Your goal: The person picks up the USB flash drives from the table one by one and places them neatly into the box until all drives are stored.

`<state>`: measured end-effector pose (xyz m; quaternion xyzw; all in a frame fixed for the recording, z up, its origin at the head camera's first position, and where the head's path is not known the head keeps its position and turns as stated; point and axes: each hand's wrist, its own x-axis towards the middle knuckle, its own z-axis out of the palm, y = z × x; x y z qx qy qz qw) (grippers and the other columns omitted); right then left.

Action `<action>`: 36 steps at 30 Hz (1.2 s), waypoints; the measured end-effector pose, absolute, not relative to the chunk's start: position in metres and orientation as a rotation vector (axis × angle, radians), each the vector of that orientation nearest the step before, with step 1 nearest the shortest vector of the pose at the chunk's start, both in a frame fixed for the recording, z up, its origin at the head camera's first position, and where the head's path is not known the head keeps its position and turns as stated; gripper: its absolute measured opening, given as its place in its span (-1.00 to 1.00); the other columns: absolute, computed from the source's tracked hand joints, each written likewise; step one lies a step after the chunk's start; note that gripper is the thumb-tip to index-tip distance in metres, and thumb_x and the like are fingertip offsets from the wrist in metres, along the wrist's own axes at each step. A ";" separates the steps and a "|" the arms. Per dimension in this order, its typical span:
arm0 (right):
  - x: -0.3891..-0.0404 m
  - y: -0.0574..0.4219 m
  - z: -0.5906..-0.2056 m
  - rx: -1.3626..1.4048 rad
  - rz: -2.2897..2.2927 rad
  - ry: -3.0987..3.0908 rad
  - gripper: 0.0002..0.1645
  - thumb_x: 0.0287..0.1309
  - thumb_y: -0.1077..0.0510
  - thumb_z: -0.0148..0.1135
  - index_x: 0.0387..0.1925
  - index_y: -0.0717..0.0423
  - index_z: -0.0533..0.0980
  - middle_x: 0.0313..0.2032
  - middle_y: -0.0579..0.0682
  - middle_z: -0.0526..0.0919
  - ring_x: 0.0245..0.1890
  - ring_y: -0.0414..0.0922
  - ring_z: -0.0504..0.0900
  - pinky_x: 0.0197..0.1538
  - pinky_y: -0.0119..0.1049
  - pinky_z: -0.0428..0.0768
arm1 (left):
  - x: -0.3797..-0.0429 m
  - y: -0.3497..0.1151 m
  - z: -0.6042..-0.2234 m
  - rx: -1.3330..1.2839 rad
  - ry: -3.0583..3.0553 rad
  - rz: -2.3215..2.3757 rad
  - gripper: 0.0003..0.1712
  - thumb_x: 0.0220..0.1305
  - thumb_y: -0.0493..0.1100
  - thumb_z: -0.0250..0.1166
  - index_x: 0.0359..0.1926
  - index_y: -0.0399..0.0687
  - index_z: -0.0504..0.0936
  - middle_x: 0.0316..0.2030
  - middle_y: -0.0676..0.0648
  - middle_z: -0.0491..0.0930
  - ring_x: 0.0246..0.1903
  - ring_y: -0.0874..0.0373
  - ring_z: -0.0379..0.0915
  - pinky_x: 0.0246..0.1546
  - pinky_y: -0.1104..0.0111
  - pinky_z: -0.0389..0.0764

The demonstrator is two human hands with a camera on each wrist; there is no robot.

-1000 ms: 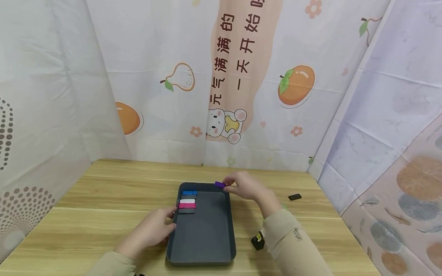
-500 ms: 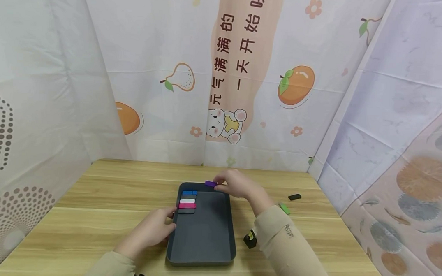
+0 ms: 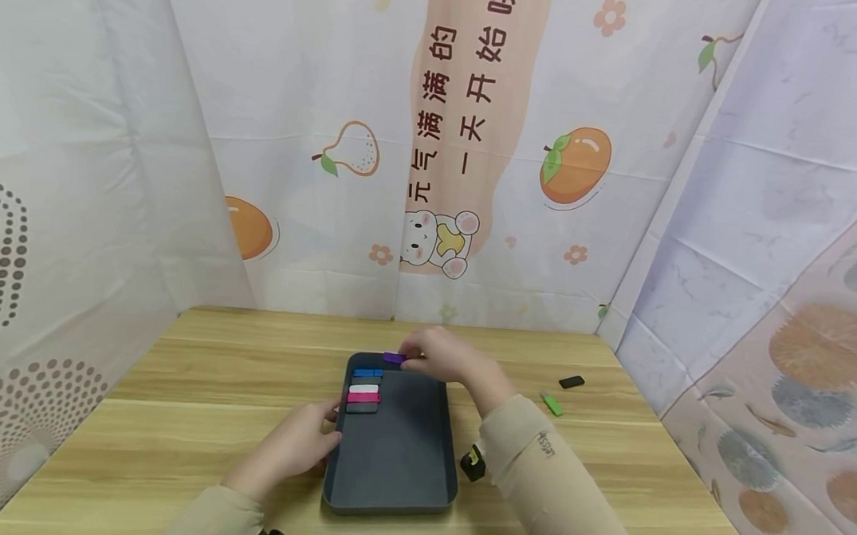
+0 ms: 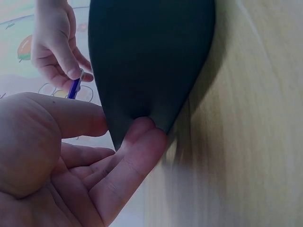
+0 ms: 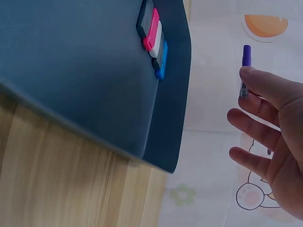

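My right hand (image 3: pixel 442 354) pinches a purple USB stick (image 3: pixel 394 358) between thumb and fingertip, over the far end of a dark grey tray (image 3: pixel 394 465). In the right wrist view, the stick (image 5: pixel 246 56) shows its metal plug at the fingertips, and the other fingers are spread. My left hand (image 3: pixel 299 445) touches the tray's left side, its fingers fairly straight against the outer wall and the thumb at the rim. Along the tray's left wall lie several USB sticks in a row: blue (image 3: pixel 368 373), dark grey, white (image 3: pixel 363 390), pink (image 3: pixel 363 398) and dark grey (image 3: pixel 362 408).
A green USB stick (image 3: pixel 552 404) and a black one (image 3: pixel 571 381) lie on the wooden table (image 3: pixel 606 475) right of the tray. A printed cloth (image 3: pixel 313 278) hangs behind the table, with more cloth at both sides.
My right hand has moved left along the tray's far end, carrying the purple USB stick. The green stick has come out from behind the right sleeve. My left hand stays in place.
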<state>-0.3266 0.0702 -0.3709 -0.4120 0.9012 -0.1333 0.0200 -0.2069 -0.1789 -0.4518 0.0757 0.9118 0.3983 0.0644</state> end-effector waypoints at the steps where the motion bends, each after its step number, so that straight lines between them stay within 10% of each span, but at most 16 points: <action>1: -0.327 0.069 -0.371 -1.279 -0.410 2.793 -0.81 0.37 0.06 0.32 -0.08 0.00 0.71 -0.20 -0.19 0.68 -0.22 -0.28 0.59 -0.05 -0.38 0.64 | -0.207 -0.179 -0.452 0.232 2.758 1.196 -0.37 0.32 -0.35 0.29 0.39 -0.39 0.40 0.04 -0.30 0.63 -0.44 0.17 0.60 -0.27 0.18 0.69; 36: -0.317 0.012 -0.392 -1.278 -0.072 2.699 -0.81 0.31 0.04 0.38 -0.09 -0.04 0.72 -0.25 -0.22 0.68 -0.26 -0.30 0.57 -0.03 -0.41 0.62 | -0.205 -0.181 -0.452 0.261 2.681 1.280 -0.37 0.34 -0.38 0.26 0.40 -0.40 0.36 0.04 -0.34 0.60 -0.54 0.12 0.61 -0.54 0.29 0.66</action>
